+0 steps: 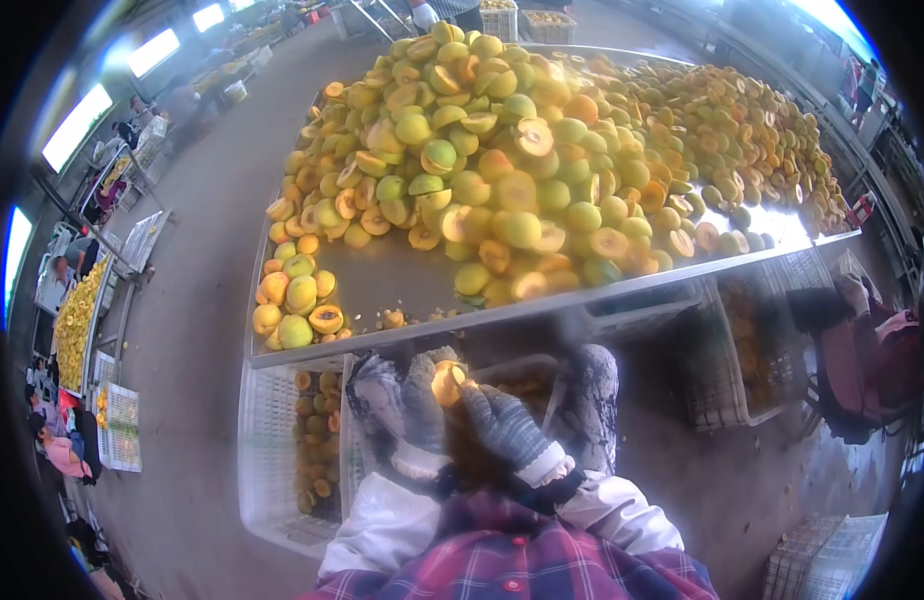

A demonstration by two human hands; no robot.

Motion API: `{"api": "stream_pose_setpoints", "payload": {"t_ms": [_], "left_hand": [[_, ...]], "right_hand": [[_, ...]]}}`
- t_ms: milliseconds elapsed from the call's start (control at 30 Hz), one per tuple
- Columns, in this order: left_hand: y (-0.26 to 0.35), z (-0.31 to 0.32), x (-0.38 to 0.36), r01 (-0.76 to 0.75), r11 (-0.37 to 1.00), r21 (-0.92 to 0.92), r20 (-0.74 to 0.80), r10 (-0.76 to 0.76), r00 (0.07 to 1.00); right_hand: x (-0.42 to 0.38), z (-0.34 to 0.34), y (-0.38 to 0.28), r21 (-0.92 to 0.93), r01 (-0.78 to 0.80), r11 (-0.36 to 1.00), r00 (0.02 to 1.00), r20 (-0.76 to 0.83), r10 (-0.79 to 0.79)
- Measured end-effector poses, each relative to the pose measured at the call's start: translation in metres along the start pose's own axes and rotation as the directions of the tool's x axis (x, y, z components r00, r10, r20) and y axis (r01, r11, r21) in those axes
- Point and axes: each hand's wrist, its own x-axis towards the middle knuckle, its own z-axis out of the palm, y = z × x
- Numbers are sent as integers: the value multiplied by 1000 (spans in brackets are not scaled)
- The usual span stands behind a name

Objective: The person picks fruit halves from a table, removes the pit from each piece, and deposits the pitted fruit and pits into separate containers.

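My left hand (pixel 422 405), in a grey knitted glove, is closed around a peach half (pixel 447 383) with orange flesh, just below the table's near edge. My right hand (pixel 509 428), also gloved, comes up to the fruit from the right with its fingers closed. Whatever it grips is too small or hidden to name. Beyond both hands, a large heap of halved yellow-green peaches (pixel 422 130) covers much of the metal table (pixel 402 280). A few peaches (pixel 296 332) lie at its near left corner.
Below the table, a white crate (pixel 267 470) holding fruit stands left of my legs, with another crate (pixel 707 370) to the right. A person's red garment (pixel 862 370) is at far right. Stacked crates (pixel 827 560) sit lower right. Other people work at a fruit-covered table (pixel 79 325) at left.
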Motion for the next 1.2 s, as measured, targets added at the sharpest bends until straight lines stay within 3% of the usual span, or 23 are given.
{"api": "stream_pose_setpoints", "payload": {"t_ms": [67, 233, 333, 367, 400, 433, 467, 500, 533, 567, 600, 667, 700, 733, 767, 800, 867, 900, 1000, 1067, 1100, 1167, 1200], "left_hand": [[-68, 11, 2, -12, 976, 219, -81, 31, 996], [41, 32, -25, -52, 974, 222, -458, 151, 876], [47, 25, -30, -118, 985, -124, -547, 31, 836], [34, 19, -26, -85, 881, -466, -342, -90, 935], [28, 21, -20, -85, 881, -465, -341, -90, 936], [23, 26, -14, 108, 994, 4, -350, -99, 931], [20, 27, -11, 277, 838, 471, -363, -103, 926], [34, 12, -11, 278, 838, 470, -362, -103, 926], [61, -13, -15, 69, 983, 171, 23, -74, 997], [75, -27, -19, -23, 978, -210, 367, 100, 925], [72, -20, -27, -22, 978, -208, 368, 99, 924], [74, 2, -48, -307, 951, -41, -7, 307, 952], [80, -3, -42, -307, 951, -41, -6, 307, 952], [88, -12, -30, 110, 953, -283, 211, -50, 976], [95, -16, -23, 533, 749, -394, 482, -325, 813], [95, -15, -23, 533, 749, -393, 482, -326, 813], [91, -12, -21, 548, 742, -386, 515, -320, 796], [87, -11, -18, 548, 744, -383, 515, -321, 795], [104, -12, -18, 625, 729, -281, 499, -445, 744], [171, -24, -41, 144, 987, -78, 448, -94, 889], [166, -22, -39, 147, 986, -74, 445, -99, 890], [144, -18, -29, 270, 962, 44, 494, -256, 831], [133, -17, -24, 265, 963, 42, 492, -251, 834]], "right_hand": [[-6, 14, 9, 152, -146, 978, 989, 3, 147], [-11, 25, 15, 170, -249, 954, 968, 83, 238], [-19, 33, 21, 86, -168, 982, 985, 53, 164], [-24, 40, 27, 27, -100, 995, 995, 31, 99], [-30, 51, 31, 27, -101, 995, 995, 30, 100], [-37, 62, 34, 138, -171, 976, 984, -24, 176], [-41, 68, 35, 250, -232, 940, 964, -69, 256], [-42, 66, 36, 249, -233, 940, 964, -69, 257], [-42, 64, 36, 228, -296, 927, 953, 3, 304], [-43, 62, 36, 203, -358, 911, 934, 73, 351], [-51, 72, 46, 204, -360, 910, 933, 74, 352], [-60, 86, 64, 873, -433, 225, 841, 301, 450], [-60, 79, 63, 873, -432, 225, 841, 301, 450], [-62, 70, 63, 728, -518, 449, 843, 347, 410], [-56, 52, 53, 530, -550, 646, 833, 401, 381], [-52, 40, 48, 530, -551, 645, 833, 401, 381], [-45, 22, 41, 32, 98, 995, 995, -9, -98], [-40, 13, 35, 34, 97, 995, 995, -10, -96], [-25, -13, 19, 567, -373, 735, 926, 275, 259], [-23, -21, 15, 709, -632, 311, 772, 540, 337], [-28, -17, 23, 708, -636, 308, 769, 544, 337], [-37, -10, 45, 371, -65, 926, 944, 324, -64], [-30, -22, 38, 372, -60, 926, 945, 321, -68]]}}
